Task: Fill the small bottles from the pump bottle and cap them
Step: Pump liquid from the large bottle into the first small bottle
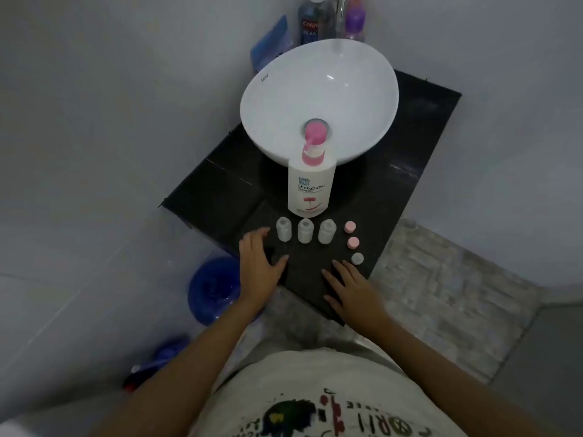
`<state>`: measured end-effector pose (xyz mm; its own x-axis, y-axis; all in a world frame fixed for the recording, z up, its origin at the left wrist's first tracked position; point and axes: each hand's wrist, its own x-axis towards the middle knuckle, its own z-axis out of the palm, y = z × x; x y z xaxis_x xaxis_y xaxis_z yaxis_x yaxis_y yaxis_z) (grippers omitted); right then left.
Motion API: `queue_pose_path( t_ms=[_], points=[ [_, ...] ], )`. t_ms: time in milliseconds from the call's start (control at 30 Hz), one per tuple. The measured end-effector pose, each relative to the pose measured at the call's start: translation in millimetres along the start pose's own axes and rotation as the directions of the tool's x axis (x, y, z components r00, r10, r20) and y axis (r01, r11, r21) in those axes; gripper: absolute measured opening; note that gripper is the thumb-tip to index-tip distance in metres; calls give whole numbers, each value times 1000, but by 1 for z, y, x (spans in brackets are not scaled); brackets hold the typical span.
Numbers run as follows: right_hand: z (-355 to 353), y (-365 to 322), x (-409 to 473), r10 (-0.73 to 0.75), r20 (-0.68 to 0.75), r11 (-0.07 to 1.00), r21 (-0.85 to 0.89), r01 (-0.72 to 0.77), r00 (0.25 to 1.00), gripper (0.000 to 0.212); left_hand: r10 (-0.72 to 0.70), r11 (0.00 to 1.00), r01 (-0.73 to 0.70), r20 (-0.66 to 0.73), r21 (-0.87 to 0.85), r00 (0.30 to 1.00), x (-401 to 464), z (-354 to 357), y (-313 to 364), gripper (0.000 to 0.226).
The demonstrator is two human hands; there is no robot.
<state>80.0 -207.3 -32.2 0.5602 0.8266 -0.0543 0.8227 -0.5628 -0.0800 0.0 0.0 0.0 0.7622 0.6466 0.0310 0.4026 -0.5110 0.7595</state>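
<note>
Pump bottle (pixel 310 187): white, pink pump head, upright on the dark counter (pixel 419 143), directly in front of the white basin (pixel 284 89); taken here as the landmark.

Small bottles, three, uncapped, upright, in a row just nearer the person than the pump bottle: left bottle (pixel 283 229), middle bottle (pixel 305 231), right bottle (pixel 326 231), with narrow gaps between them.

Caps, three, in a slanting line to the right of the row: far pink cap (pixel 350 227), near pink cap (pixel 353 243), white cap (pixel 357 258), the last close to the counter's right edge.

Left hand (pixel 259 263): nearer and left of the pump bottle, fingers spread, holding nothing, fingertips just beside the left bottle and close to the counter's left edge.

Right hand (pixel 350 287): nearer and slightly right of the pump bottle, fingers loosely apart, empty, palm down over the counter's near corner.

Bare counter lies between the two hands and the bottle row.

Blue bucket (pixel 214 288): on the floor, left of and below the counter edge.
</note>
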Motion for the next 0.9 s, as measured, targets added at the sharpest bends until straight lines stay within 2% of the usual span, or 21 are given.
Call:
queue_pose_path(
  t_ms=[100, 233, 333, 400, 467, 533, 633, 667, 700, 767, 833, 900],
  points=[
    [-1, 0, 3, -9, 3, 1000, -6, 10, 1000, 52, -77, 997, 75, 89, 23, 993, 23, 1, 5, 81],
    [-7, -2, 5, -13, 0, 1000, -22, 13, 1000, 55, -63, 997, 57, 145, 43, 987, 32, 7, 7, 61],
    [-28, -8, 9, 13, -38, 985, 170, -6, 999, 51, -100, 995, 98, 156, 22, 983, 32, 7, 3, 38],
    [-57, -12, 16, 61, -157, 936, 352, -2, 986, 46, -134, 991, 136, 170, -2, 976, 32, 6, 2, 30],
    [-98, -14, 28, 121, -359, 861, 503, 82, 926, 35, -150, 987, 156, 146, -26, 978, 30, 3, 1, 27],
    [-146, -12, 46, 221, -517, 780, 603, 168, 827, 28, -153, 983, 162, 91, -92, 984, 29, -5, 6, 26],
    [-217, -4, 92, 343, -661, 713, 646, 273, 667, 24, -96, 976, 99, 25, -196, 995, 28, -22, 21, 27],
    [-236, -2, 111, 359, -675, 705, 649, 287, 645, 25, -68, 972, 69, 13, -225, 998, 29, -28, 29, 27],
    [-252, 0, 131, 355, -665, 701, 654, 283, 657, 26, -42, 969, 41, 1, -245, 999, 29, -34, 38, 27],
    [-266, 3, 166, 270, -562, 727, 652, 218, 782, 28, -3, 963, -4, -27, -268, 1000, 33, -42, 55, 23],
    [-263, 2, 190, 140, -347, 746, 653, 132, 927, 30, 16, 959, -27, -41, -280, 999, 39, -48, 70, 21],
    [-252, 0, 203, 55, -150, 728, 683, 63, 987, 33, 28, 959, -37, -36, -281, 999, 44, -52, 82, 20]
  ],
)
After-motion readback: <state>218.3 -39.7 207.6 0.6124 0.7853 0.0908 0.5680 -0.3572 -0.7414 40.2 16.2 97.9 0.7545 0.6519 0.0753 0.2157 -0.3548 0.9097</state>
